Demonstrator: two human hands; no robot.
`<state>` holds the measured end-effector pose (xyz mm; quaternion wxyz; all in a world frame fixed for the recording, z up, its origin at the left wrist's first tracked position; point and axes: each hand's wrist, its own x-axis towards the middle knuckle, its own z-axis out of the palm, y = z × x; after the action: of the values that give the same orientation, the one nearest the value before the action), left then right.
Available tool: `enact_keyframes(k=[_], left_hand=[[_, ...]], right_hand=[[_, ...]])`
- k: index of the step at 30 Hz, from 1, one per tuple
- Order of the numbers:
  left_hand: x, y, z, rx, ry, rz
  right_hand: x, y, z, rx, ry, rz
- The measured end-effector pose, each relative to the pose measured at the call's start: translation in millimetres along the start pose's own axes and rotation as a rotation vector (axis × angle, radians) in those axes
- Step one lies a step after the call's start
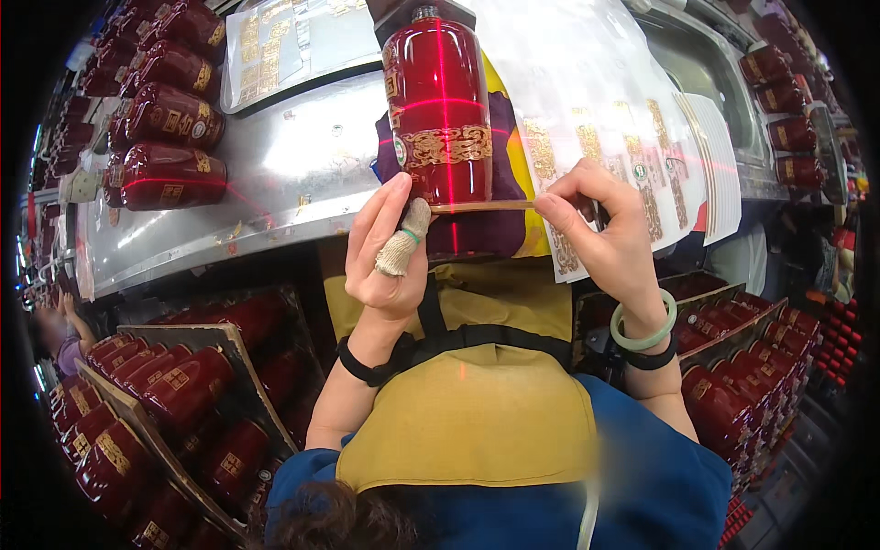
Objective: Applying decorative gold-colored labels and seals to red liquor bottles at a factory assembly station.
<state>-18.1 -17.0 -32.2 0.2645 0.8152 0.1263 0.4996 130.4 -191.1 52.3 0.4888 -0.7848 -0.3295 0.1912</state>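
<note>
A glossy dark red bottle (445,87) with gold ornament lies on its side in front of me, its neck pointing away. Red laser lines cross its body. Along the near end of the bottle runs a thin gold-brown strip (486,207), stretched between my hands. The strip's left end is at the fingertips of my left hand (385,247), which wears a knitted finger cover (401,249) with a green band and touches the bottle's lower left edge. Finger and thumb of my right hand (600,220) pinch the strip's right end. Purple cloth (504,234) shows under the bottle.
White sheets with gold decals (632,151) lie right of the bottle; a tray with another decal sheet (275,55) sits at the back left. Red bottles (174,176) line the metal table (284,165). Crates of bottles (247,367) flank me on both sides.
</note>
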Motion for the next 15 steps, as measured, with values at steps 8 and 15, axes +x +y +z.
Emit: enact_keyframes(k=[8,15], left_hand=[[1,3,2,0.051,0.002,0.013],[5,6,5,0.067,0.009,0.111]], right_hand=[[3,12,6,-0.017,-0.006,0.04],[5,16,11,-0.009,-0.003,0.037]])
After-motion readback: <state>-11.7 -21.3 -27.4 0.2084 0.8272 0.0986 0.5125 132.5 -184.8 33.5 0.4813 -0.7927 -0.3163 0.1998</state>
